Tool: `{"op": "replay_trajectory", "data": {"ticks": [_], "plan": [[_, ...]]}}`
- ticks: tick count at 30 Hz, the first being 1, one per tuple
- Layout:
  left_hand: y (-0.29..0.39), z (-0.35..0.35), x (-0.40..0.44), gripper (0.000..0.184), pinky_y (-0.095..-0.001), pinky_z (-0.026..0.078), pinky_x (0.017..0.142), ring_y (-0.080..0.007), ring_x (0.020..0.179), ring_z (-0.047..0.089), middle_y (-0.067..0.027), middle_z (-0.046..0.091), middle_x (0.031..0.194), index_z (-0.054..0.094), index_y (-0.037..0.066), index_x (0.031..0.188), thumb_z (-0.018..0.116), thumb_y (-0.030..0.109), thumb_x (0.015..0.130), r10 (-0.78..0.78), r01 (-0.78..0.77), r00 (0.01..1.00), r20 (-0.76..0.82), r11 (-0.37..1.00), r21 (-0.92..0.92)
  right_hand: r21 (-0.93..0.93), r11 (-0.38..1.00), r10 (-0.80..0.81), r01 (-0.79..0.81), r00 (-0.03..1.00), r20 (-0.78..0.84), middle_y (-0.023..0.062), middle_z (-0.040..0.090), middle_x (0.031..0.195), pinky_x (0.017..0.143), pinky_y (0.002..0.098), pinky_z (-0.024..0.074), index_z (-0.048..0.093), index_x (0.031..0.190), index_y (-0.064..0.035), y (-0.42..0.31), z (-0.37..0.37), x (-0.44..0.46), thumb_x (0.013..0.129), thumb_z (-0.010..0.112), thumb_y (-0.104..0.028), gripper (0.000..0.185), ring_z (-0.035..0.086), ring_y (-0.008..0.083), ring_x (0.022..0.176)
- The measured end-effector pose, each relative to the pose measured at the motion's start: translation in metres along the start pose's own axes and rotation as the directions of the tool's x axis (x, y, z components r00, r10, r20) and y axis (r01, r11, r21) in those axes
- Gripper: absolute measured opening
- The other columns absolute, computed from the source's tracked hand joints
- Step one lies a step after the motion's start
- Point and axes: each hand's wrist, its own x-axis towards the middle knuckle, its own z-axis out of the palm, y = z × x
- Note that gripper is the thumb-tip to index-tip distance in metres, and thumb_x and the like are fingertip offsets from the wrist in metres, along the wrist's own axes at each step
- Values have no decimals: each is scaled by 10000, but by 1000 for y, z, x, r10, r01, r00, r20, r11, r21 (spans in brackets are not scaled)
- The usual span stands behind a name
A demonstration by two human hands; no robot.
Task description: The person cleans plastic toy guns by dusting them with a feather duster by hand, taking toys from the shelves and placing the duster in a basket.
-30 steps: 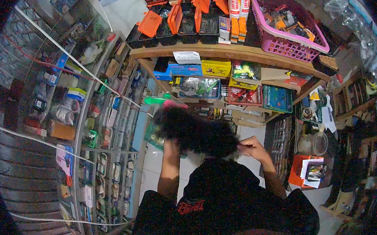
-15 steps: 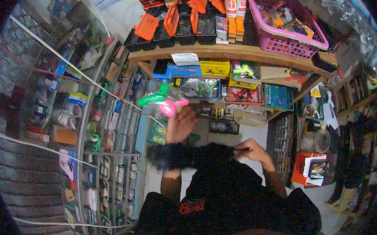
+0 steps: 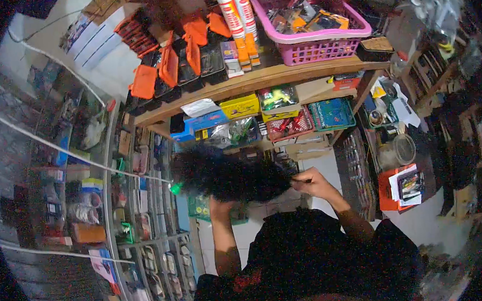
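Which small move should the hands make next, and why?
Probably the right hand should ease the black fluffy duster back from the left hand: its fluff hides that hand's fingers, and only a green piece shows past its far end.

The wearer's black short-sleeved T-shirt [image 3: 320,251] has a small red print [image 3: 247,281] on the chest, too blurred to read. Close to the left of that print, the left sleeve [image 3: 209,298] is wide and plain black; well to its right, the right sleeve [image 3: 396,251] matches, flaring loosely. Both forearms [image 3: 225,246] and the right hand [image 3: 313,183] are bare.
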Motion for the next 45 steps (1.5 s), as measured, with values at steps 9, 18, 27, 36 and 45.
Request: {"op": "replay_trajectory", "data": {"ticks": [9, 18, 27, 36, 45], "plan": [[-11, 17, 6, 283, -298, 403, 644, -117, 706, 500, 3, 539, 774, 587, 55, 1061, 507, 293, 932, 339, 249, 861, -380, 371, 895, 90, 996, 18, 26, 890, -456, -47, 475, 603, 428, 214, 319, 544, 878, -105, -112, -106, 37, 903, 587, -271, 173, 401, 58, 456], [-32, 22, 24, 311, -284, 454, 821, -136, 947, 572, -27, 593, 1031, 553, 48, 1124, 525, 300, 944, 436, 276, 751, -496, 476, 835, 255, 919, -106, 301, 811, -576, 91, 489, 1285, 938, 341, 430, 298, 1380, -55, -204, -186, 123, 858, 617, -203, 630, 554, 200, 1059], [-37, 1, -8, 268, -253, 415, 662, -84, 753, 483, 29, 533, 861, 550, 101, 1034, 548, 347, 929, 558, 302, 636, -533, 455, 837, 439, 807, -86, 394, 815, -573, 179, 496, 1241, 918, 369, 445, 410, 1264, -53, -151, -229, 122, 896, 564, -224, 434, 522, 248, 1076], [-48, -7, 13, 216, -257, 441, 700, -92, 775, 522, 15, 550, 843, 568, 54, 1004, 569, 255, 924, 483, 338, 768, -419, 249, 907, 283, 923, 322, -260, 925, -202, 27, 570, 1125, 826, 315, 453, 515, 1172, -107, -14, -99, 51, 867, 594, -342, 393, 576, 171, 1005], [-64, 13, 33, 154, -247, 414, 686, -92, 766, 516, -10, 567, 827, 604, 41, 937, 575, 191, 915, 286, 542, 786, -548, 109, 833, 385, 826, 381, -411, 911, 154, 77, 590, 1043, 590, 260, 505, 445, 1264, -15, 13, -5, 7, 916, 568, -161, 397, 638, 177, 723]]}}
